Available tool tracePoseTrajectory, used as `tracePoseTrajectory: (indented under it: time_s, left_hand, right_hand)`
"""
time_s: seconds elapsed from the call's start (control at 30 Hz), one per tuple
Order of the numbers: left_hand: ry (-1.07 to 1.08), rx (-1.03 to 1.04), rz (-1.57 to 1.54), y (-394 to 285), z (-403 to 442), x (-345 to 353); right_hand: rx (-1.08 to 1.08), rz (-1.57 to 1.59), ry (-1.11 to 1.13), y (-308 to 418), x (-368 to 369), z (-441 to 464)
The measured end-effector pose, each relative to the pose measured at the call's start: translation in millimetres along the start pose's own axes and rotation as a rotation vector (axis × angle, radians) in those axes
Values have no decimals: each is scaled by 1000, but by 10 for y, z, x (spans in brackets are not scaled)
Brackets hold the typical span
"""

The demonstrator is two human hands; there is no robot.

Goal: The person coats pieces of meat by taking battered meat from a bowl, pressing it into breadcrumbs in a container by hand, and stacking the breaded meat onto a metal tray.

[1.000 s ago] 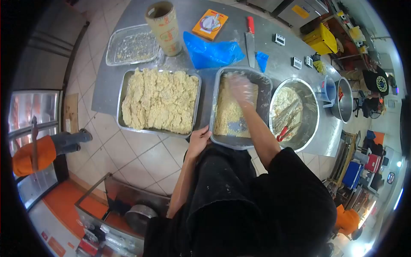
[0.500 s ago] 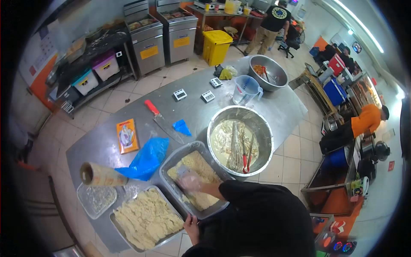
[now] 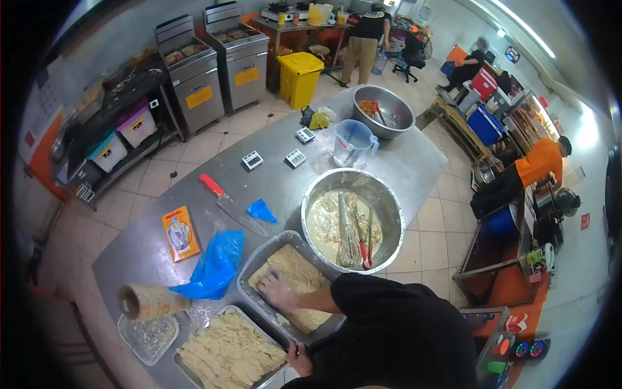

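My right hand [image 3: 277, 291], dusted with flour, lies palm down with fingers apart on crumbly pale yellow breading [image 3: 291, 266] in a deep grey tub [image 3: 243, 280]. My left hand [image 3: 299, 359] is curled at the tub's near corner, fingers closed on its rim; part of that grip is hidden. Beside the tub is a metal tray [image 3: 258, 323] filled with floury coated pieces [image 3: 227, 353]. Just beyond the tub stands a large steel bowl [image 3: 396, 243] of pale batter [image 3: 327, 223], with a whisk [image 3: 348, 236] and red-handled tongs [image 3: 367, 254] inside.
On the steel table [image 3: 155, 227] lie a red-handled knife [image 3: 223, 198], a blue plastic bag [image 3: 217, 262], an orange box [image 3: 181, 233], a film roll [image 3: 152, 302] and a clear container [image 3: 150, 337]. Timers, a measuring jug [image 3: 352, 144] and another bowl [image 3: 403, 123] stand farther back. Other people are around the room.
My right hand has shifted within the tub, and its fingers show more plainly on the breading. My left hand stays at the tub's corner. The whole view has shifted slightly.
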State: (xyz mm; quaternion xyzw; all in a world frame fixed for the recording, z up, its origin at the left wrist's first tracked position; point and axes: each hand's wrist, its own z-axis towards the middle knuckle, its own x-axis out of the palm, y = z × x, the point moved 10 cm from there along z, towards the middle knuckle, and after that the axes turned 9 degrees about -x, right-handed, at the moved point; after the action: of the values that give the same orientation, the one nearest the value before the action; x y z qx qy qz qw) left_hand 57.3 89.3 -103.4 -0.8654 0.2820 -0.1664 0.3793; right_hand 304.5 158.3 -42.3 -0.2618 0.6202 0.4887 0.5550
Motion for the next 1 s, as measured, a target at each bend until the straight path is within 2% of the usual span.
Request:
tracePoseTrajectory:
  time_s: [0.03,0.07,0.17,0.2,0.27,0.4,0.43,0.47,0.57,0.6,0.63,0.67,0.7,0.73,0.77,0.83,0.87,0.9,0.93,0.97,1.0]
  left_hand:
    - [15,12,45,-33,-15,14]
    - [30,25,85,-73,-14,36]
    - [23,41,189,-304,45,120]
    - [37,29,238,-300,-56,95]
    - [56,-20,138,-78,15,56]
    - [22,67,107,179,157,-86]
    - [57,70,182,59,94,-27]
    - [90,71,254,-76,34,15]
    - [108,144,503,-509,-67,180]
    - [83,13,328,-398,-65,155]
    - [96,61,285,-488,-95,191]
    - [61,-11,218,-448,-150,182]
    - [131,45,328,0,101,30]
    - [147,-55,275,154,170,-1]
    - [234,-94,121,-5,109,168]
    - [-23,64,311,-133,5,48]
    - [-21,160,296,-231,17,79]
    - [-58,162,274,-343,-32,101]
    - [-19,-91,105,-328,-97,151]
    - [-18,46,96,-627,-220,206]
    - [34,-42,18,-434,-158,200]
  right_hand:
    - [26,-55,-49,24,-84,-150]
    - [104,-84,29,18,-53,-325]
    - [182,32,52,-52,231,-466]
    - [167,101,28,-39,125,-467]
    - [151,141,3,-23,-14,-514]
    - [165,99,-144,-19,-295,-535]
    - [176,85,-168,34,-296,-567]
    - [130,71,-103,59,120,-656]
    - [125,27,-110,58,82,-680]
    - [178,91,-154,55,-49,-682]
    - [151,44,-114,1,-55,-642]
    - [118,10,-69,6,25,-649]
    - [82,-10,-16,92,126,-675]
    - [-52,-96,-147,206,-90,-668]
    - [-84,-182,-296,93,109,-627]
    - [-169,-312,-65,-185,64,-386]
    - [-227,-367,47,-377,-34,-250]
    - [-299,-386,159,-531,-25,-138]
    - [-367,-373,268,-643,18,-87]
    - [-699,-257,469,-726,496,-146]
    - [-41,95,769,-958,459,-206]
